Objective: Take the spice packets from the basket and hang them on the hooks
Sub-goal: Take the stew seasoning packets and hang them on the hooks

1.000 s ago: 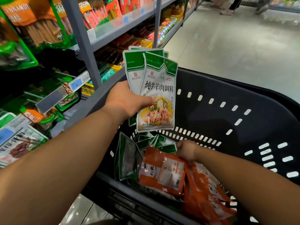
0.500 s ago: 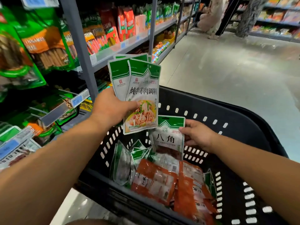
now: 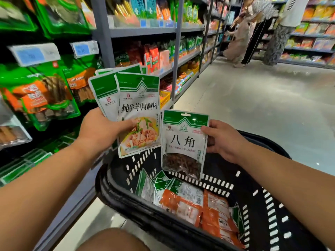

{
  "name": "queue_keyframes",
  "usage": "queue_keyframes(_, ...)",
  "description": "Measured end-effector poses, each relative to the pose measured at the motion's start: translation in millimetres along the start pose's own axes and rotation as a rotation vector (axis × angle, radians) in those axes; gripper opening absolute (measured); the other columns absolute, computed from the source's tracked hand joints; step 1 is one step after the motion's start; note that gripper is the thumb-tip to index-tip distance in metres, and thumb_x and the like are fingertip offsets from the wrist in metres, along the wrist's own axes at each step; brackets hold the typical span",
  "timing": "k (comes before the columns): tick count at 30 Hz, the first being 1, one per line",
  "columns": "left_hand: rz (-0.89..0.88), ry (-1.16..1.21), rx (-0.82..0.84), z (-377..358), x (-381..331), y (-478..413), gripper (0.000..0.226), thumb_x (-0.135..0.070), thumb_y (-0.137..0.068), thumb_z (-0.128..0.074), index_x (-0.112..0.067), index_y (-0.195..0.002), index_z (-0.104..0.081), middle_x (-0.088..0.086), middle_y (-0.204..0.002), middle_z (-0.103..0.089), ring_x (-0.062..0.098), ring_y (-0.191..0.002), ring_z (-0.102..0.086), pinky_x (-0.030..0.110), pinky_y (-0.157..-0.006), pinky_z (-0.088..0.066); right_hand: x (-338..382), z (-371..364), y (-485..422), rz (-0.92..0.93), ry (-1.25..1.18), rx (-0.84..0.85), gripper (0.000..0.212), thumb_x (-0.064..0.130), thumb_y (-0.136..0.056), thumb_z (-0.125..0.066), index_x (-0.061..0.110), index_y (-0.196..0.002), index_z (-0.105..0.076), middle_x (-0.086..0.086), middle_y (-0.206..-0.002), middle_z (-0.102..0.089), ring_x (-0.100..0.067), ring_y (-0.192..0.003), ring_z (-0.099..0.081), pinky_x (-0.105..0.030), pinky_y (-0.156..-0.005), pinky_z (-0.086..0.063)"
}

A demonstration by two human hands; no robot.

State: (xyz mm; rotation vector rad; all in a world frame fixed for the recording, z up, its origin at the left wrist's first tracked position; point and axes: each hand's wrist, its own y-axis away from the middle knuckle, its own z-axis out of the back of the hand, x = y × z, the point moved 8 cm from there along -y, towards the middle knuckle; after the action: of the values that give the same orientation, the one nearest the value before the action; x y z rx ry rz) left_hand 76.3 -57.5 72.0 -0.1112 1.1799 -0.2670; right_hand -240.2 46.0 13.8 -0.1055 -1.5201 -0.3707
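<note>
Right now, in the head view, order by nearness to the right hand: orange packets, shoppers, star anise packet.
1. star anise packet, held in the right hand.
2. orange packets, below, in the basket.
3. shoppers, far down the aisle.

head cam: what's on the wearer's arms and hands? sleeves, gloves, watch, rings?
Nothing worn that shows. The left forearm and right forearm are bare all the way to the frame edge, with no sleeve in view. The left hand and right hand are ungloved. Neither wrist has a watch, band or bracelet, and the visible fingers carry no ring, tape or markings.
</note>
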Motion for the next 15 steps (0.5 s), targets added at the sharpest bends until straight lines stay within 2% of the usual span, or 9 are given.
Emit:
queue_keyframes(5,-0.023,-0.002,-0.043,41,-23,13,0.031,-0.028,-0.073,-0.092,-0.021,-0.100,-0.079,-0.005,-0.093,-0.079,0.013,-0.084,-0.075,0.043,-0.088,-0.062,43,-26,15,0.096,-0.003,-0.017,0.015,0.015,-0.105,-0.053,0.012,-0.113,-0.065,-0.015,-0.105,-0.076,-0.022,-0.081,-0.074,-0.046,-0.074,-0.063)
queue_keyframes(7,-0.040,0.003,-0.091,61,-29,22,0.027,-0.021,-0.076,-0.090,-0.011,-0.097,-0.076,0.004,-0.072,-0.075,-0.003,-0.059,-0.066,0.024,-0.067,-0.062,60,-38,23,0.135,-0.009,-0.009,0.014,0.017,-0.106,-0.052,0.015,-0.109,-0.066,-0.011,-0.102,-0.077,-0.019,-0.077,-0.074,-0.041,-0.071,-0.061)
queue_keyframes(8,-0.035,-0.003,-0.103,70,-34,28,0.028,-0.021,-0.077,-0.089,-0.004,-0.089,-0.071,0.008,-0.067,-0.069,-0.006,-0.044,-0.057,0.014,-0.051,-0.053,67,-45,27,0.152,-0.014,-0.004,0.014,0.018,-0.106,-0.052,0.016,-0.109,-0.066,-0.010,-0.101,-0.078,-0.020,-0.078,-0.075,-0.041,-0.072,-0.060)
queue_keyframes(9,-0.032,0.006,-0.112,83,-34,32,0.034,-0.025,-0.076,-0.091,-0.001,-0.080,-0.067,0.009,-0.061,-0.065,-0.002,-0.037,-0.054,0.013,-0.042,-0.047,75,-54,30,0.170,-0.014,0.004,0.015,0.019,-0.106,-0.052,0.016,-0.110,-0.066,-0.009,-0.101,-0.079,-0.021,-0.081,-0.075,-0.044,-0.075,-0.061)
queue_keyframes(10,-0.032,0.017,-0.114,91,-36,35,0.049,-0.036,-0.070,-0.094,0.003,-0.075,-0.065,0.011,-0.058,-0.067,0.007,-0.041,-0.060,0.021,-0.042,-0.050,81,-59,33,0.190,-0.012,0.008,0.015,0.020,-0.106,-0.052,0.017,-0.111,-0.067,-0.007,-0.101,-0.079,-0.022,-0.084,-0.076,-0.046,-0.078,-0.061)
queue_keyframes(11,-0.023,0.011,-0.113,103,-33,38,0.065,-0.047,-0.063,-0.096,0.008,-0.079,-0.065,0.015,-0.066,-0.071,0.020,-0.052,-0.069,0.032,-0.048,-0.057,89,-70,37,0.213,-0.010,0.026,0.016,0.020,-0.106,-0.052,0.017,-0.112,-0.067,-0.005,-0.101,-0.079,-0.022,-0.086,-0.076,-0.048,-0.081,-0.061)
queue_keyframes(12,-0.009,-0.014,-0.145,119,-37,47,0.072,-0.052,-0.059,-0.096,0.009,-0.085,-0.066,0.017,-0.073,-0.074,0.027,-0.060,-0.072,0.035,-0.051,-0.057,97,-83,41,0.233,-0.013,0.049,0.016,0.021,-0.106,-0.052,0.018,-0.112,-0.067,-0.004,-0.100,-0.079,-0.021,-0.086,-0.076,-0.048,-0.081,-0.061)
queue_keyframes(13,-0.002,-0.018,-0.183,136,-35,52,0.063,-0.047,-0.060,-0.096,0.004,-0.085,-0.069,0.009,-0.069,-0.075,0.022,-0.060,-0.073,0.035,-0.051,-0.058,104,-97,45,0.251,-0.016,0.070,0.017,0.021,-0.106,-0.052,0.018,-0.112,-0.067,-0.002,-0.099,-0.080,-0.019,-0.084,-0.076,-0.047,-0.079,-0.061)
queue_keyframes(15,-0.007,-0.049,-0.266,169,-39,68,0.035,-0.034,-0.067,-0.094,-0.012,-0.073,-0.068,-0.010,-0.056,-0.069,0.004,-0.048,-0.064,0.019,-0.046,-0.047,117,-126,53,0.283,-0.027,0.107,0.018,0.021,-0.107,-0.051,0.017,-0.112,-0.067,-0.002,-0.098,-0.079,-0.015,-0.078,-0.076,-0.042,-0.072,-0.062)
